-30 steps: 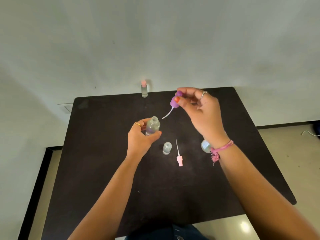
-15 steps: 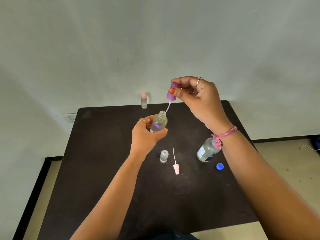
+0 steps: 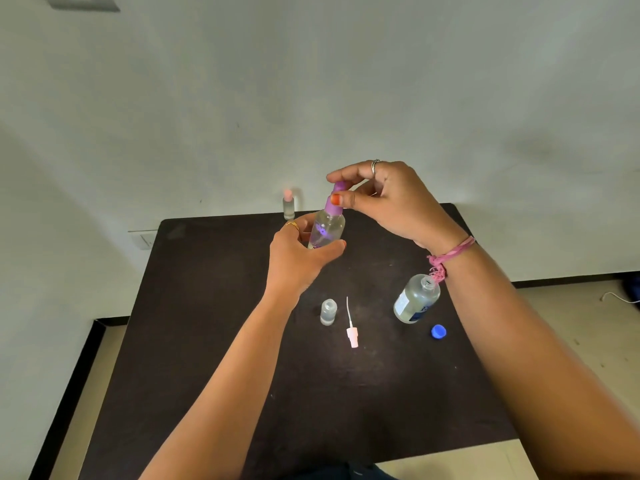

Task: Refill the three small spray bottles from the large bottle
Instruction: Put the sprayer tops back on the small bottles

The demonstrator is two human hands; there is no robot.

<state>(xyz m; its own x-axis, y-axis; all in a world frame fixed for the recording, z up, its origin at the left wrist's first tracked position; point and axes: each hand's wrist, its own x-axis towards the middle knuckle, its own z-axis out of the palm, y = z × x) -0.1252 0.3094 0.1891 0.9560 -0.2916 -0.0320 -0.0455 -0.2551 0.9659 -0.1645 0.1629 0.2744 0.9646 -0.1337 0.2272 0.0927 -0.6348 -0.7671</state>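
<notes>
My left hand grips a clear small spray bottle above the dark table. My right hand pinches its purple spray top, which sits on the bottle's neck. A second small bottle stands open on the table, its pink spray top with dip tube lying beside it. A third small bottle with a pink top stands at the far edge. The large clear bottle stands uncapped at the right, and its blue cap lies next to it.
A pale wall rises behind the table, with a switch plate low at the left. Tiled floor shows on both sides, and a white cable lies on it at the far right.
The purple spray top has come down with its tube into the held bottle and now sits on the neck. Both hands rose slightly in view as the camera tilted.
</notes>
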